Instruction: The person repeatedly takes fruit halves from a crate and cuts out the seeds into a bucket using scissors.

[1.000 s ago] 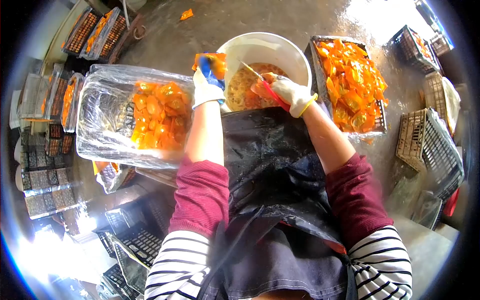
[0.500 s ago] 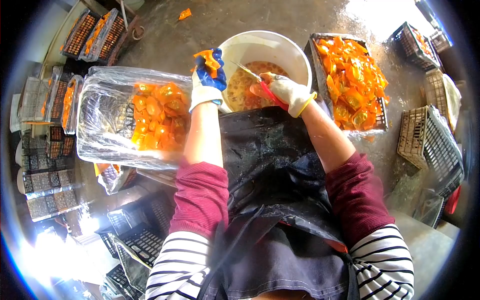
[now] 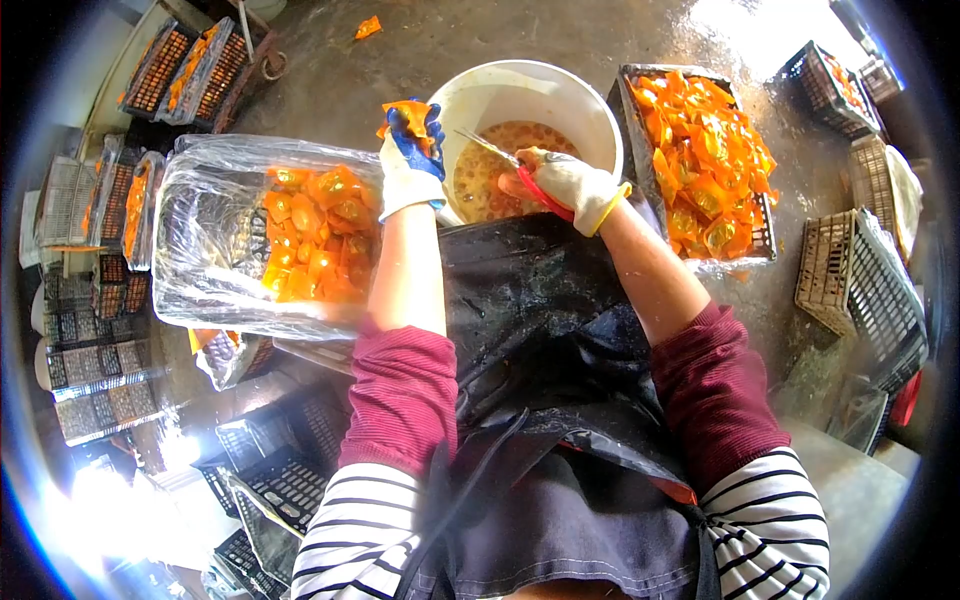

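Note:
My left hand (image 3: pixel 412 155), in a white and blue glove, is wrapped round an orange packet (image 3: pixel 404 108) at the left rim of a white bucket (image 3: pixel 545 75). Brownish liquid with round pieces lies in the bucket. Over the bucket's right side, my right hand (image 3: pixel 573 187), in a white glove with a yellow cuff, grips red-handled scissors (image 3: pixel 540 192). Their blades point up and left over the liquid. Some bare fingertips of that hand show beside the handle.
A plastic-lined crate (image 3: pixel 200 225) with orange packets stands at the left. On the right, another crate (image 3: pixel 640 135) is heaped with orange packets. More crates (image 3: pixel 825 275) line both sides. One orange piece (image 3: pixel 368 28) lies on the floor.
My left hand has turned, and the orange packet in it has shifted and looks crumpled. The scissors have tilted slightly downward, while my right hand stays over the bucket.

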The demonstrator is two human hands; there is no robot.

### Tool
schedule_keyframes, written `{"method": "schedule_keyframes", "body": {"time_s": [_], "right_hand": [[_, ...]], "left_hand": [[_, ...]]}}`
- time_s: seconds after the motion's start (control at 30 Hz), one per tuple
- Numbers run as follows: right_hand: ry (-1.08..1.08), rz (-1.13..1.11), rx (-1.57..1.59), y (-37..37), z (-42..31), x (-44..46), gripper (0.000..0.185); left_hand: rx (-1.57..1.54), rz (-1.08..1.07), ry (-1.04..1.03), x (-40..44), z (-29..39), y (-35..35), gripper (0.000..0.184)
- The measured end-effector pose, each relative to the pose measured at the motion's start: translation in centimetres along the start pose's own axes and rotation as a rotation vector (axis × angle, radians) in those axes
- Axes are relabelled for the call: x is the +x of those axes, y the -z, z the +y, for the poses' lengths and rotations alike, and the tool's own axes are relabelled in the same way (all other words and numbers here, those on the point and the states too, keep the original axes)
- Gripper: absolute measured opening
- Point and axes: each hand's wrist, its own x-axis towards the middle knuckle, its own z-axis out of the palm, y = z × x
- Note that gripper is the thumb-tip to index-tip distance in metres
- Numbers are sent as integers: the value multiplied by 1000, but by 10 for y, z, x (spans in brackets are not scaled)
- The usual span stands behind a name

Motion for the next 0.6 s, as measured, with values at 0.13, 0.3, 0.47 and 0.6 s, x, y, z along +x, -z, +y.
{"method": "schedule_keyframes", "body": {"time_s": [0.13, 0.3, 0.47, 0.6], "right_hand": [[-110, -110, 188, 5, -2, 1, 63], [-39, 6, 60, 1, 3, 4, 60], [-68, -56, 94, 2, 2, 7, 62], [-70, -53, 36, 4, -1, 3, 65]], "left_hand": [[-121, 32, -41, 9, -11, 2, 46], [-168, -71, 0, 13, -10, 6, 43], [-17, -110, 47, 13, -1, 15, 46], [-52, -76, 40, 6, 1, 8, 43]]}}
